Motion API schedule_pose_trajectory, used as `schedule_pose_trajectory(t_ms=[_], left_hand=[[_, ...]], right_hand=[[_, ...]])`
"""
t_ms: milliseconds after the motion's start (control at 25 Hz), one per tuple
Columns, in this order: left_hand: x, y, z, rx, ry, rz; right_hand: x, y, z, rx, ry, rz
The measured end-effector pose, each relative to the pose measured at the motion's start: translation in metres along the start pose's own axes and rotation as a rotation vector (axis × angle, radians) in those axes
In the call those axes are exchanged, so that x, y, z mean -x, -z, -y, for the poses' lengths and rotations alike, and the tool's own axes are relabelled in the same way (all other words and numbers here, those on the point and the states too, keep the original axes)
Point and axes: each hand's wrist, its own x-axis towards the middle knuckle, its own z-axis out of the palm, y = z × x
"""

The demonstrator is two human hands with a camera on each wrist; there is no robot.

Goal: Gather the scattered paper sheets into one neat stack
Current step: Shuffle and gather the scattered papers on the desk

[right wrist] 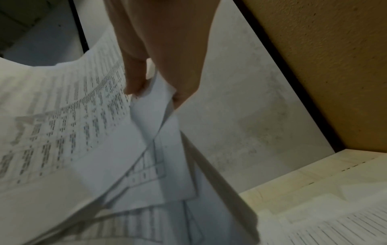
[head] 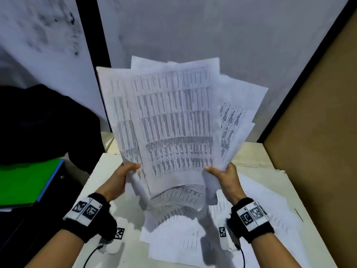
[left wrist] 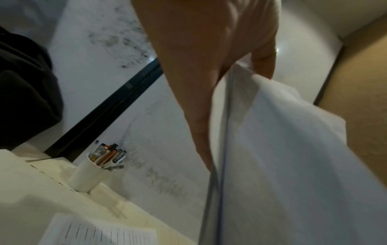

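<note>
Gripping a fanned, uneven bundle of printed sheets [head: 170,120] in both hands, left hand [head: 117,180] and right hand [head: 226,178], we judge gathering half-done, with loose sheets [head: 185,242] left on the surface [head: 289,200].

The paper sheets [head: 173,122] are showing white, printed with dense grey-black tables of rows and columns. The bench [head: 270,190] is showing a pale cream surface. A folder [head: 25,182] is lying bright green with a blue edge. The wrist bands [head: 251,217] are showing black, carrying white tags with black square codes. A white cup [left wrist: 86,175] is holding multicoloured pens [left wrist: 108,155].
</note>
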Motion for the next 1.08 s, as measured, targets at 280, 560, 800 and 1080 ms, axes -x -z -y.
schedule_pose_trajectory(t_ms=[280,560,800,1080], left_hand=[[0.006,-0.016,0.02,-0.129,-0.101,0.024],[-0.01,-0.001,0.045,-0.059,-0.37,0.051],[-0.012,0.002,0.056,-0.162,-0.245,0.114],[-0.018,-0.007,0.047,-0.052,-0.26,-0.068]], right_hand=[[-0.001,0.0,-0.02,0.01,0.032,-0.109],[-0.001,0.004,-0.022,-0.008,-0.017,0.035],[0.0,-0.01,-0.011,0.059,-0.005,0.101],[-0.006,-0.025,0.008,0.05,0.156,0.009]])
